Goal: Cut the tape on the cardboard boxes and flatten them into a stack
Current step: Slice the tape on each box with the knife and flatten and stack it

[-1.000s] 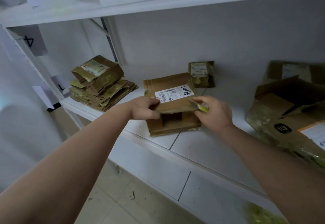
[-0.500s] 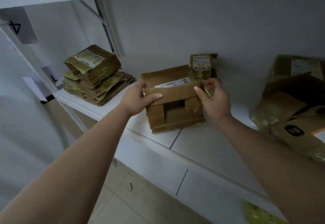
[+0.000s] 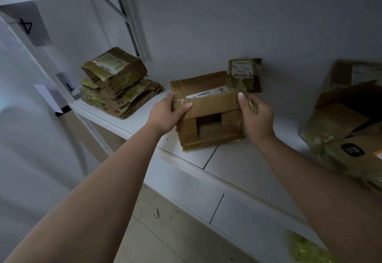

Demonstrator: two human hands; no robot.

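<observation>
Both arms reach forward to the cardboard box (image 3: 208, 114) on the white shelf (image 3: 248, 165). The left hand (image 3: 166, 114) grips its near flap's left end (thumb on top); the right hand (image 3: 255, 114) pinches the right end, fingers curled.

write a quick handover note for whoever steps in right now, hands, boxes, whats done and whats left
Left hand: grips the left end of the open brown cardboard box on the white shelf, thumb on its front flap.
Right hand: holds the box's right end, with a small yellow-green tool in its fingers.
Done: pile of flattened brown boxes at the shelf's left end.
Left: flatten this box, add it to the pile; then the small taped box behind it and the larger boxes at right.
</observation>
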